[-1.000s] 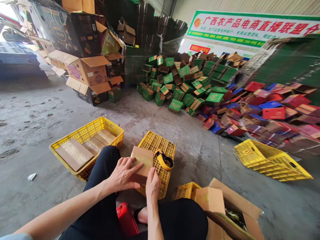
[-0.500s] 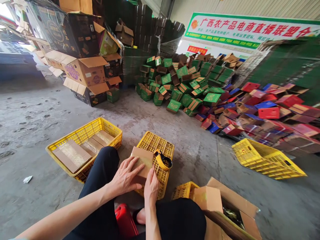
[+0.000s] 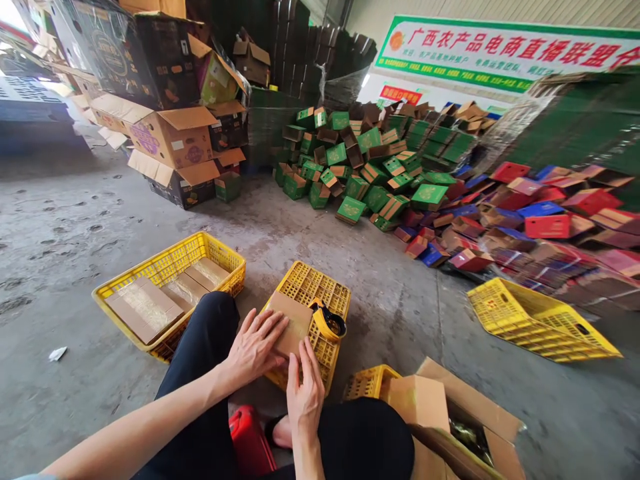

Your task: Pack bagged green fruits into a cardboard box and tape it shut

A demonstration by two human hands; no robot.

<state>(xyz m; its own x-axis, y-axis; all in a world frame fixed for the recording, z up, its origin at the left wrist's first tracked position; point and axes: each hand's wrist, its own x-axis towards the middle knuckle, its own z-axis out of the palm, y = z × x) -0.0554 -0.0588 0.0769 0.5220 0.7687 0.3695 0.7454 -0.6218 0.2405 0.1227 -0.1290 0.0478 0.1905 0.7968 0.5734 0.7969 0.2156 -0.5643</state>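
A small brown cardboard box (image 3: 294, 319) lies on an upturned yellow plastic crate (image 3: 316, 287) in front of my knees. My left hand (image 3: 256, 350) rests flat over the box's left side, its fingers stretched out. At the near right edge of the box, my right hand (image 3: 306, 385) touches the cardboard with extended fingers. Just right of the box, a yellow and black tape dispenser (image 3: 330, 323) sits on the crate. The underside of the box is hidden.
On the left, a yellow crate (image 3: 113, 288) holds several taped cardboard boxes. An open carton (image 3: 425, 400) stands by my right knee, dark contents inside. Another yellow crate (image 3: 530, 327) lies farther right. Heaps of green boxes (image 3: 350, 209) and red boxes (image 3: 547, 227) cover the floor beyond.
My right hand's fingers have loosened from the box's right edge and spread lower, at its near corner. My left hand has shifted slightly down and left, still on the box.
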